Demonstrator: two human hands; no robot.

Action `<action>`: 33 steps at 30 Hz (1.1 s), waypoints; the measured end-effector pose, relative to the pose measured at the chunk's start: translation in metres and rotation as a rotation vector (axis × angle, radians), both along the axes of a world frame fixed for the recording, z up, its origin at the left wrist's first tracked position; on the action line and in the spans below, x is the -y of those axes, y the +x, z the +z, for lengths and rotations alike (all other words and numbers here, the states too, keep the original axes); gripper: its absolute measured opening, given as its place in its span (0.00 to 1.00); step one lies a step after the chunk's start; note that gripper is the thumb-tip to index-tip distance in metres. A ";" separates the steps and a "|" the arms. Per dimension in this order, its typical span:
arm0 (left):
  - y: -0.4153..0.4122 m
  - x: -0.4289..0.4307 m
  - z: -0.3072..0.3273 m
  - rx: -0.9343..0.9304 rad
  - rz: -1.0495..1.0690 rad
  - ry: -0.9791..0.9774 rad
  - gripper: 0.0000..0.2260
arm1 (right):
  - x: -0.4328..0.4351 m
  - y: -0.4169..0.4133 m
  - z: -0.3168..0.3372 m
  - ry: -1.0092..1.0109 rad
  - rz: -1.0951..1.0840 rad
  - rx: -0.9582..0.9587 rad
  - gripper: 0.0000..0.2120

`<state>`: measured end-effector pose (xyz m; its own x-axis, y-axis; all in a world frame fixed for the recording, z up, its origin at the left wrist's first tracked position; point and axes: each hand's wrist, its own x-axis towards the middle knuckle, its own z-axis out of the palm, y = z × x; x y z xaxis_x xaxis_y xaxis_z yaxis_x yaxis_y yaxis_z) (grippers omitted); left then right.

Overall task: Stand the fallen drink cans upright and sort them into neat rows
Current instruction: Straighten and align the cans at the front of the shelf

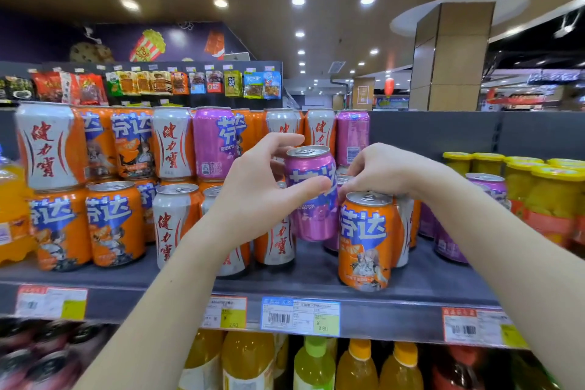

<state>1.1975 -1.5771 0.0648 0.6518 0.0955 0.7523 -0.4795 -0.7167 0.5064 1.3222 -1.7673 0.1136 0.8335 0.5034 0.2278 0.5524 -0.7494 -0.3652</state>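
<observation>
My left hand [253, 196] grips a purple drink can [311, 168] by its side and holds it upright, slightly tilted, just above the grey shelf [316, 275]. To its right an orange can [364, 241] stands upright near the shelf's front edge. My right hand [386, 171] reaches over that orange can, its fingers curled down onto the top of a white and orange can [403, 231] right behind it; the fingertips are partly hidden. More purple cans [443, 244] stand further right.
Orange, white and purple cans stand two layers high on the left [47, 146]. Yellow-lidded jars [538, 187] fill the shelf's right end, and an orange bottle [9, 199] the left end. Price tags [300, 315] line the shelf edge above juice bottles [247, 361].
</observation>
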 end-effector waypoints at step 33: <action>0.004 0.164 0.042 0.142 -0.131 -0.177 0.22 | 0.185 -0.052 0.016 0.846 -0.059 0.162 0.24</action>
